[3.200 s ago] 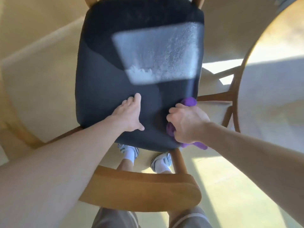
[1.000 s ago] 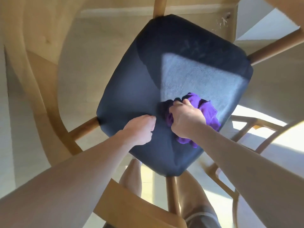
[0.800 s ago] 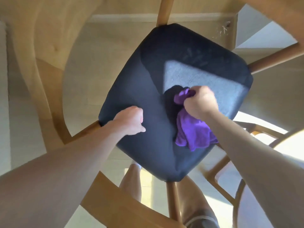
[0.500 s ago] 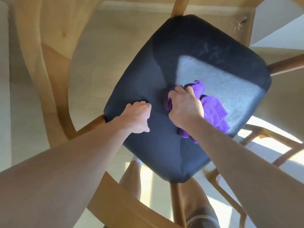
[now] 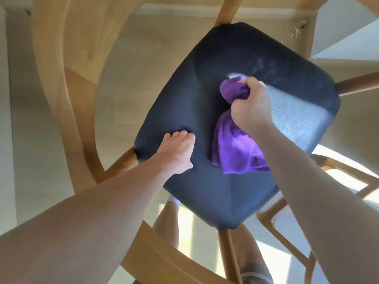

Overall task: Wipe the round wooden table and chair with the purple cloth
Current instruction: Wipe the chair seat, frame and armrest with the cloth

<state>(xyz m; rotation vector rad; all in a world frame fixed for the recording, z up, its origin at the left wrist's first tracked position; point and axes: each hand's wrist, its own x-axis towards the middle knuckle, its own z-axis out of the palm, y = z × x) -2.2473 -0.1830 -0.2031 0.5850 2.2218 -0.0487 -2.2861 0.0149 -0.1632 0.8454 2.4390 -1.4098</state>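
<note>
Lifted since earlier, right hand grips bunched purple cloth; left hand presses seat, fingers curled

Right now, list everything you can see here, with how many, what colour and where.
seat: one, dark navy cushion, centre, partly sunlit at right
chair frame: one, light wood, curved back rail at bottom, legs around the seat
cloth: one, purple, bunched on the seat, right of centre
floor: pale, beneath the chair
table: one, wooden, only part of it shows at lower right
left hand: resting on the seat's left part
right hand: fingers gripping the cloth's top
legs: two, below the seat
</note>
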